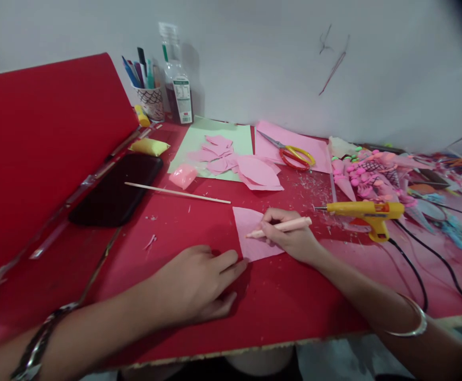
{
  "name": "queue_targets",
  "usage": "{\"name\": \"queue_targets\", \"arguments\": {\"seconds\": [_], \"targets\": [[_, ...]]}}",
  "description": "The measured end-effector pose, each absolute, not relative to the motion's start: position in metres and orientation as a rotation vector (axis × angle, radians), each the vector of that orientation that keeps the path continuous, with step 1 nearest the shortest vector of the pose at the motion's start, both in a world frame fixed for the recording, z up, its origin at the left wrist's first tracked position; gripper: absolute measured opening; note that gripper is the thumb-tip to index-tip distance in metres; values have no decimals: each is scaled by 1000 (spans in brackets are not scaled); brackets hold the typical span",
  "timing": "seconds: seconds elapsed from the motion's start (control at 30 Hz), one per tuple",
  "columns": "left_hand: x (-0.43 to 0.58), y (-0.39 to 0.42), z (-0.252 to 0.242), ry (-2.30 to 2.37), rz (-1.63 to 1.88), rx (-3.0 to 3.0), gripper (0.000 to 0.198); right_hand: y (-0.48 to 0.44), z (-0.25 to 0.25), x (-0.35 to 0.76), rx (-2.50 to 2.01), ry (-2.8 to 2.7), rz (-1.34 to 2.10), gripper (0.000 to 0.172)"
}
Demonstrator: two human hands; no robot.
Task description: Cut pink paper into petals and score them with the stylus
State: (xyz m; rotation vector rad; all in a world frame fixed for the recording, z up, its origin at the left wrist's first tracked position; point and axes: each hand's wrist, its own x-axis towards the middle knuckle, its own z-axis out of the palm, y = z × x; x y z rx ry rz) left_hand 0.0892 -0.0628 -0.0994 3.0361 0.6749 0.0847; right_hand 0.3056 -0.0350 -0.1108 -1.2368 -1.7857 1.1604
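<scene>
My right hand (290,235) is closed around a pale peach marker pen (294,224), its tip on a small sheet of pink paper (250,248). Flat on the red tabletop, my left hand (205,283) has its fingers stretched toward that sheet, the fingertips at its lower left edge. Nothing is held in the left hand. Beyond the sheet lies a thin wooden stick (177,192). Cut pink paper petals (258,172) are piled farther back, partly on a pale green sheet (183,153).
A yellow glue gun (365,210) with a black cord lies to the right, near a heap of pink craft cones (368,172). Scissors (294,153) rest on pink paper at the back. Leftward are a black phone (115,190), a pen cup (151,100) and a bottle (180,95).
</scene>
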Motion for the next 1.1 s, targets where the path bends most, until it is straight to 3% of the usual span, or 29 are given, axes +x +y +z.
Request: {"name": "queue_targets", "arguments": {"seconds": [0.43, 0.73, 0.9, 1.1], "targets": [[90, -63, -99, 676, 118, 3062, 41, -20, -111, 297, -1316, -1813, 896, 17], [89, -65, -100, 639, 144, 3150, 37, -25, -111, 301, -1184, -1578, 1067, 19], [87, -66, -105, 593, 250, 3222, 31, -39, -103, 303, -1123, -1698, 1327, 16], [86, -66, -104, 541, 352, 3269, 27, -43, -101, 300, -1164, -1819, 1335, 16]]}}
